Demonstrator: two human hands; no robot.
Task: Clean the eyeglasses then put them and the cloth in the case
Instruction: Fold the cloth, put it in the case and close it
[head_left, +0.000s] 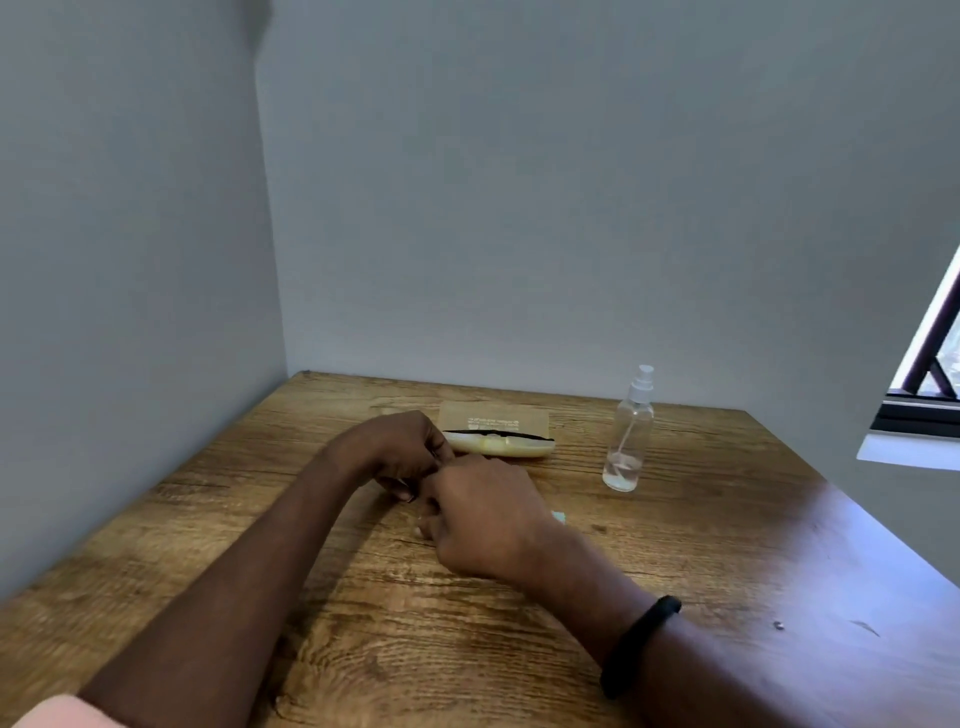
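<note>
Nearest is one pink sleeve (49, 713) at the lower left corner, on the left arm. Two bare forearms reach forward over the wooden table (753, 545). The right wrist wears one black wristband (640, 644).

The right hand (485, 519) lies mid-table, back up, fingers curled under. What they hold is hidden, so I cannot tell whether it grips anything. One small pale green sliver (559, 516) peeks out beside this hand; it may be the cloth, but too little shows to say.

The left hand (410, 457) is just beyond, touching the right at the knuckles, its fingers bent down. Its grasp is also hidden, so I cannot tell. The eyeglasses cannot be made out; the hands cover that spot.

Just behind the hands lies one cream eyeglass case (498, 445), its long axis running left to right, parallel with the back wall. A dark slit runs along its top, and a tan flap (493, 415) with white print lies behind it.

To the right of the case stands one clear spray bottle (628, 441), upright, with a little liquid. A window (930, 364) shows at the far right.
</note>
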